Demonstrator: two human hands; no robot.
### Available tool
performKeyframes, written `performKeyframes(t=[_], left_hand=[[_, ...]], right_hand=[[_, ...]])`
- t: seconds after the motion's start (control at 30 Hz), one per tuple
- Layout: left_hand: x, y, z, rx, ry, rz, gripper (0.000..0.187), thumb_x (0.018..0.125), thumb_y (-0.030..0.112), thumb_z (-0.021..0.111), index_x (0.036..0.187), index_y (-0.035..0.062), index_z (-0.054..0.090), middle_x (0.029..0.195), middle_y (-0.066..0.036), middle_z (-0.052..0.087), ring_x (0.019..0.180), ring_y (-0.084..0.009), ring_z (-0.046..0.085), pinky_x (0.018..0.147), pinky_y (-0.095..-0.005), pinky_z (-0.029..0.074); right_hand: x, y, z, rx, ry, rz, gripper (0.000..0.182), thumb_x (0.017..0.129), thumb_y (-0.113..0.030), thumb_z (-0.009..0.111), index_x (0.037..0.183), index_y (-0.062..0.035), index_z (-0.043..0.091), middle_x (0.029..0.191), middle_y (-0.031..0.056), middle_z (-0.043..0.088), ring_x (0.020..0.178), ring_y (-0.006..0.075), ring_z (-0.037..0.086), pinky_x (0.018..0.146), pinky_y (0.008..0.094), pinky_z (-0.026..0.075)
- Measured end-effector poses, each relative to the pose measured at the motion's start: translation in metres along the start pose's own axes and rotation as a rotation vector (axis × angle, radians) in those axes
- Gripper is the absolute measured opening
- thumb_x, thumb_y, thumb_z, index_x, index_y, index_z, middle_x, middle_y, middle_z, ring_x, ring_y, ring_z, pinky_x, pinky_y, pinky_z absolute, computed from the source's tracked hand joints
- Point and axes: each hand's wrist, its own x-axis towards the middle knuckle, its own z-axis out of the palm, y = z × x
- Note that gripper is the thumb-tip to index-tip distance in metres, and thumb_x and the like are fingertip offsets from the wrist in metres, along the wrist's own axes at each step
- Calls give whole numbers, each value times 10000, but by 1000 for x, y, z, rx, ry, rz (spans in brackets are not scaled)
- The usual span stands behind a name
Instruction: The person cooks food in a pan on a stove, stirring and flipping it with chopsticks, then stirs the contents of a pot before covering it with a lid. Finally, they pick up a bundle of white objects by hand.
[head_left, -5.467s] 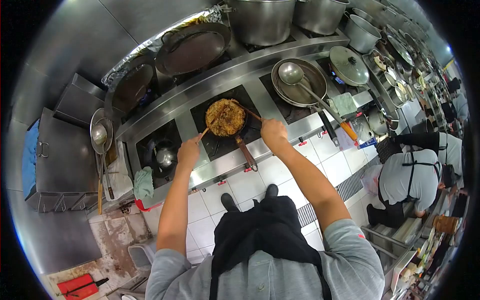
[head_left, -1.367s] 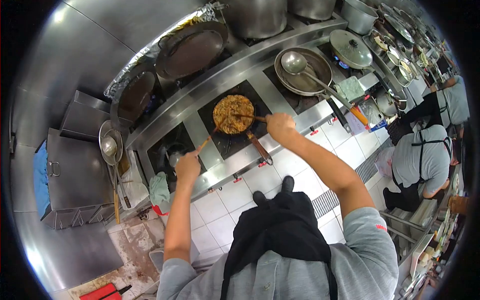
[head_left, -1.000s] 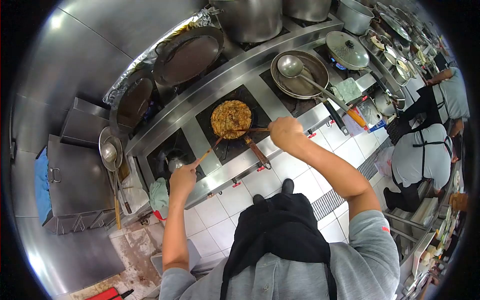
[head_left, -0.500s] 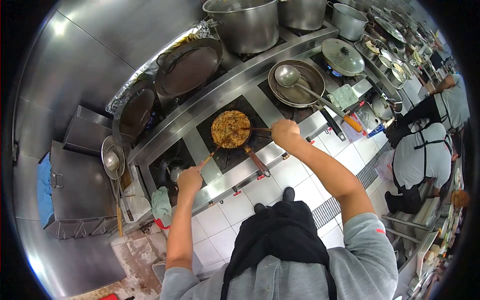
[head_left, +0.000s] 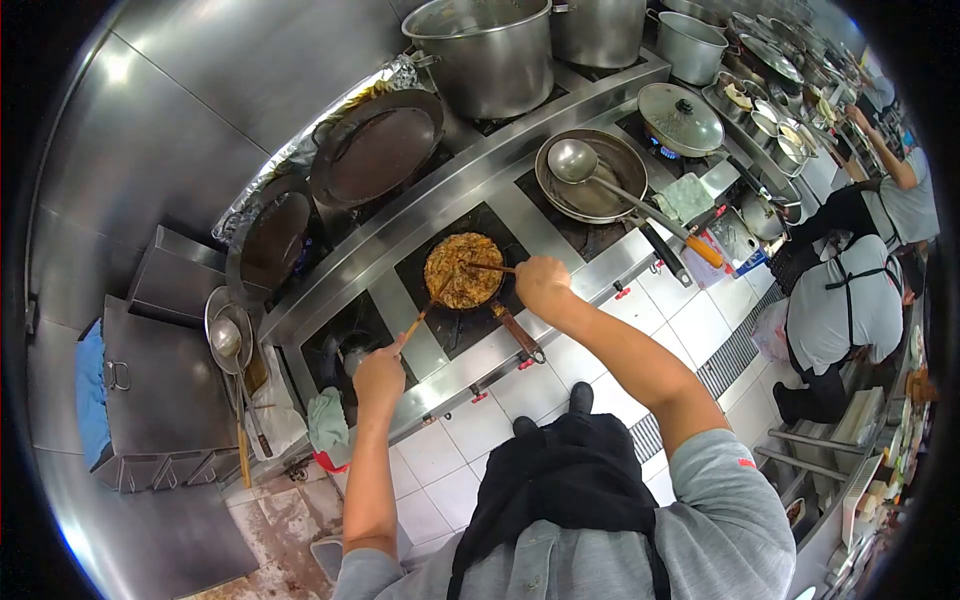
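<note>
Browned food [head_left: 463, 270], round and flat, sits in a small frying pan [head_left: 501, 309] on the stove [head_left: 472, 368]. It looks like an omelette or a pancake, but I can't tell which. The left hand [head_left: 380, 379] has its fingers curled around a light wooden stick [head_left: 415, 325]. The food is far and to the right of those fingers. The right hand [head_left: 543, 285] has its fingers wrapped around a dark wooden stick [head_left: 493, 267]. The food is just to their left, so the right hand is nearer. Both sticks point in to the food, but I can't tell how deep their tips go. The food has no clear long way. The pan's long handle [head_left: 521, 337] points near and right, between the two hands.
</note>
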Motion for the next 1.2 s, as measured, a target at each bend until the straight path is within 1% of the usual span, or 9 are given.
performKeyframes(t=[0.27,0.4,0.47,0.6,0.8,0.97,1.03,1.1,1.2], left_hand=[[30,-34,42,82,27,3,356,826,129,461,1139,246,586,862,-137,626,805,-327,596,689,-430,466],[25,-26,23,-7,20,-13,378,821,112,454,1153,244,575,879,-137,625,807,-328,598,690,-434,469],[36,-19,36,-58,100,72,428,802,76,448,1175,256,557,879,-135,626,808,-325,604,692,-428,477],[59,15,50,-16,53,64,463,787,62,446,1192,265,542,876,-131,628,801,-321,610,689,-419,485],[51,8,43,-18,-5,51,450,789,77,444,1180,273,552,837,-134,633,796,-316,615,689,-418,491],[60,-2,63,-69,10,-88,434,788,97,459,1163,290,563,855,-140,637,784,-330,615,691,-415,493],[56,-3,56,-96,28,-53,429,786,100,463,1160,284,566,854,-143,635,784,-331,615,689,-415,493],[50,-6,61,-127,20,-39,425,783,103,468,1157,278,569,852,-146,634,785,-331,615,686,-416,493],[55,-7,64,-90,46,-46,420,781,107,476,1149,286,572,832,-153,631,787,-338,610,683,-421,491]], right_hand=[[-22,23,-27,-111,-2,37,218,824,-152,486,934,-79,659,944,115,647,867,264,641,704,329,521],[-34,20,-54,-123,47,36,199,810,-149,516,921,-103,674,951,98,652,868,248,641,685,319,523],[-26,12,-51,-100,90,36,199,806,-147,517,916,-93,674,943,104,653,866,247,642,690,316,521],[5,13,-17,-53,130,48,203,803,-138,508,903,-74,673,902,115,659,859,246,643,699,320,519],[-15,11,-30,20,162,43,218,817,-129,472,897,-78,669,922,129,651,851,261,642,699,334,520],[14,7,7,16,151,15,224,821,-129,468,936,-76,653,941,131,645,842,265,641,692,342,519],[12,5,-4,20,123,20,227,822,-129,469,952,-76,648,943,130,644,840,264,642,689,342,520],[3,3,-7,-18,231,-11,220,823,-131,476,939,-74,654,936,120,649,851,260,641,692,333,520],[14,6,-3,-83,183,-12,204,814,-135,496,910,-74,665,925,116,655,857,254,642,692,321,521]])
